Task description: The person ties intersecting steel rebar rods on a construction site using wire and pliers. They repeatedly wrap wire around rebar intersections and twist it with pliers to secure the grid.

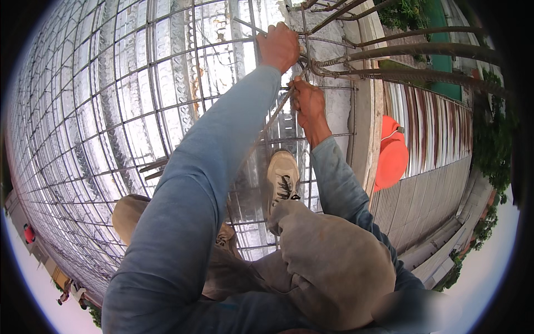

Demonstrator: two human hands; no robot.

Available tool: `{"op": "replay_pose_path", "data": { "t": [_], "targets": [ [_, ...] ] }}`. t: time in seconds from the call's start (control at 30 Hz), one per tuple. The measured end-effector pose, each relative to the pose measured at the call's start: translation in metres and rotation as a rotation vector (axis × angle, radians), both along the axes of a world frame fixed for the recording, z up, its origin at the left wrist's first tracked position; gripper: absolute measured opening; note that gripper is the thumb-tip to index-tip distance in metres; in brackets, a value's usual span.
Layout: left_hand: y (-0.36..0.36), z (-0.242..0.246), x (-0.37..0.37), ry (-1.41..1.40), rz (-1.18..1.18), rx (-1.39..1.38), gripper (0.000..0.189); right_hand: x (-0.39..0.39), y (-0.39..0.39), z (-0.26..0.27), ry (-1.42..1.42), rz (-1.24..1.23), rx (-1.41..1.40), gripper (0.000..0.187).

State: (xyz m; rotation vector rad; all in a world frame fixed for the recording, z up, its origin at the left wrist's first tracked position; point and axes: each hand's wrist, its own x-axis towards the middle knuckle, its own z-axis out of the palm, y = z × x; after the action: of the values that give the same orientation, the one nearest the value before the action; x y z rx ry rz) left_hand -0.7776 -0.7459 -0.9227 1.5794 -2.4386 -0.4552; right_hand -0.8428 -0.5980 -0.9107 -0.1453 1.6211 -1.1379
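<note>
My left hand (278, 48) is closed around a thin metal rod (249, 25), whose end sticks out to the left above the steel mesh. Just below and to the right, my right hand (309, 102) pinches a slender tan strand (278, 112) between thumb and fingers. Whether this strand is rope or bar I cannot tell; it slants from the rebar joint down past my left sleeve. Both hands are beside a cluster of bent ribbed rebar (319, 67) at the slab's edge. My fingers hide part of the joint.
Welded steel mesh (156, 62) spreads over shiny corrugated metal decking (173, 46). My shoe (283, 175) stands on it. Long rebars (417, 52) jut right across the edge board (369, 137). Beyond are a red-orange container (392, 156) and lower metal roofs (434, 129). People (75, 292) are far off.
</note>
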Motion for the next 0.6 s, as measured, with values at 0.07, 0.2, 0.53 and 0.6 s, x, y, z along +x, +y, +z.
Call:
{"op": "replay_pose_path", "data": {
  "t": [0.07, 0.2, 0.53, 0.6],
  "targets": [
    [0.000, -0.002, -0.004, -0.043, 0.001, 0.000, 0.018, 0.002, -0.004, 0.002, 0.028, 0.010, 0.005, 0.029],
    [0.001, -0.006, -0.002, 0.012, -0.009, -0.031, 0.024, 0.001, -0.006, 0.001, -0.006, 0.014, 0.052, 0.029],
    [0.028, -0.002, 0.005, 0.040, -0.049, -0.240, 0.022, 0.007, -0.006, -0.003, 0.140, -0.020, 0.023, 0.030],
    [0.028, -0.006, 0.010, 0.088, -0.104, -0.297, 0.020, 0.008, -0.006, -0.002, 0.141, -0.026, 0.007, 0.027]
  ]
}}
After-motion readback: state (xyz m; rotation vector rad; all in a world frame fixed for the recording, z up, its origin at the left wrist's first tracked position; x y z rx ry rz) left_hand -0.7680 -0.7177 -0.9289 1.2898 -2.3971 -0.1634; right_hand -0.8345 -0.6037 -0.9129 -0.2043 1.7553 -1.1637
